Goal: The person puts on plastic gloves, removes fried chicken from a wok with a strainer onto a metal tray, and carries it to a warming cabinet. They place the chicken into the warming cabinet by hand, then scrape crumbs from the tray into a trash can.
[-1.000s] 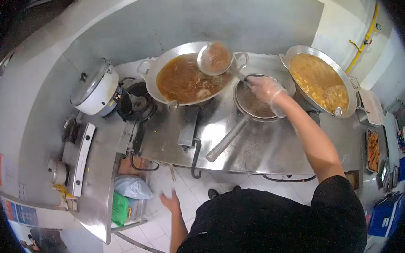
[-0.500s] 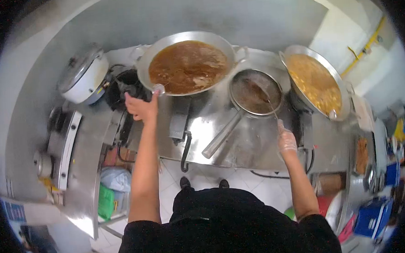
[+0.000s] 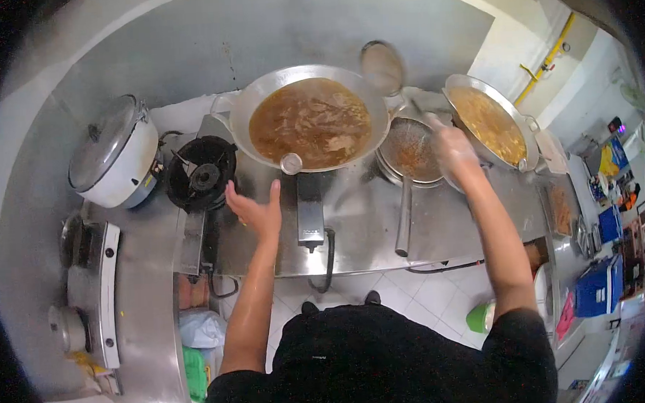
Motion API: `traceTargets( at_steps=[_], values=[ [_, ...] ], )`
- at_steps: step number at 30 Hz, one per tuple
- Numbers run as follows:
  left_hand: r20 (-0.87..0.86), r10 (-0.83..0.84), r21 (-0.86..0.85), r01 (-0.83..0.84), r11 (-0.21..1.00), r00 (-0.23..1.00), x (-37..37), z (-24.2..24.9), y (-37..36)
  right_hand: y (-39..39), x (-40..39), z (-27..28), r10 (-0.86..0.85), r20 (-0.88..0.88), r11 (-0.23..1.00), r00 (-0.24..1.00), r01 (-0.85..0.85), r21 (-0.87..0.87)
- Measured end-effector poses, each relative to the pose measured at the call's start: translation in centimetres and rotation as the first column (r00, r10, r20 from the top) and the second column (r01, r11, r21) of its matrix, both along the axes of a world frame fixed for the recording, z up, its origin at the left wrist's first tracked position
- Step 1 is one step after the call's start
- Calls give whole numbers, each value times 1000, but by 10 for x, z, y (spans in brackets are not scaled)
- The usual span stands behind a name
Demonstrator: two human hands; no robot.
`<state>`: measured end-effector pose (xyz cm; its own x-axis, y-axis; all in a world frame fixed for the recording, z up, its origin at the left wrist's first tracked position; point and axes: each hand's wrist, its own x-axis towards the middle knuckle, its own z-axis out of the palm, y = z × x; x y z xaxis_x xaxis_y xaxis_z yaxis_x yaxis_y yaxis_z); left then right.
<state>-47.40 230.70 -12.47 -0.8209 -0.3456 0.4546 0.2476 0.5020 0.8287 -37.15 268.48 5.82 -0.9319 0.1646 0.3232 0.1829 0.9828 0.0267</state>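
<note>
My right hand (image 3: pixel 457 154), blurred, is closed around the handle of a long-handled ladle (image 3: pixel 382 67). The ladle's round head is raised above the right rim of a wide wok (image 3: pixel 245 143) of brown broth; motion smears its details. Just below that hand, a long-handled strainer (image 3: pixel 404 219) rests over a round pot, with orange-brown bits in its mesh. My left hand (image 3: pixel 256 211) is open, thumb and fingers apart, holding nothing. It hovers over the steel counter between the wok and a black burner (image 3: pixel 203 177).
A second wok (image 3: pixel 530 136) of yellowish stew stands at the right. On the left are a lidded white cooker (image 3: pixel 120 172) and a metal appliance (image 3: pixel 108 293). A steel bracket (image 3: pixel 309 213) juts out below the wok. A green bucket (image 3: pixel 479 317) stands on the floor.
My right hand has lifted the ladle up and away from the strainer. My left hand has moved back from the wok's rim and the burner. The strainer's handle now points more toward me.
</note>
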Motion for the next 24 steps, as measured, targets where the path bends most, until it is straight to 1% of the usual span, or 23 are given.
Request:
traceTargets(
  at_steps=[2, 4, 6, 8, 10, 11, 12, 13, 14, 15, 16, 17, 18, 19, 20, 21, 22, 23, 24],
  values=[
    [-42, -237, 170, 241, 956, 971, 21, -22, -30, -20, -67, -22, -198, 214, 962, 957, 231, -144],
    [-1, -425, 348, 399, 848, 905, 55, -47, -70, -32, -100, -44, -134, 318, 990, 938, 114, 79],
    [79, -399, 275, 365, 890, 914, 84, -127, -121, -45, -113, -51, -84, 484, 987, 871, 5, 162],
    [227, -424, 222, 377, 899, 877, 140, -166, -179, -55, -132, -63, -44, 648, 973, 760, -113, 199],
    [479, -280, 71, 280, 957, 832, 205, -185, -228, -65, -154, -83, -1, 792, 957, 611, -228, 178],
    [516, -247, 3, 287, 958, 820, 242, -201, -254, -79, -155, -81, 80, 839, 817, 539, -517, 254],
    [545, -215, -63, 296, 953, 810, 277, -223, -276, -94, -155, -78, 157, 862, 578, 482, -753, 315],
    [664, -169, -35, 256, 966, 728, 315, -247, -297, -117, -151, -62, 204, 892, 333, 404, -885, 325],
    [766, -128, -11, 213, 977, 630, 351, -268, -315, -134, -152, -55, 227, 918, 64, 325, -946, 319],
    [714, -97, -88, 227, 970, 693, 383, -285, -329, -139, -160, -68, 235, 877, 256, 419, -897, 360],
    [655, -73, -165, 237, 957, 752, 409, -300, -340, -144, -169, -82, 273, 859, 321, 432, -883, 342],
    [667, -62, -159, 223, 962, 742, 427, -312, -348, -147, -178, -95, 308, 841, 385, 446, -866, 318],
    [677, -53, -153, 211, 965, 734, 439, -328, -356, -151, -179, -98, 404, 798, 577, 447, -802, 157],
    [686, -44, -148, 199, 969, 726, 450, -342, -363, -154, -181, -100, 505, 730, 706, 460, -706, -43],
    [720, -38, -116, 174, 978, 693, 453, -353, -367, -157, -176, -99, 621, 592, 781, 513, -469, -413],
    [792, -43, -38, 119, 992, 609, 449, -360, -368, -164, -169, -93, 614, 516, 752, 597, -245, -611],
    [875, -59, 56, 20, 998, 481, 443, -369, -367, -171, -162, -87, 578, 423, 622, 698, -41, -782],
    [915, -88, 118, -53, 992, 395, 436, -374, -366, -186, -148, -74, 478, 422, 560, 770, 103, -822],
    [926, -120, 161, -88, 983, 357, 423, -374, -364, -193, -139, -66, 366, 430, 468, 825, 236, -851]
  ],
)
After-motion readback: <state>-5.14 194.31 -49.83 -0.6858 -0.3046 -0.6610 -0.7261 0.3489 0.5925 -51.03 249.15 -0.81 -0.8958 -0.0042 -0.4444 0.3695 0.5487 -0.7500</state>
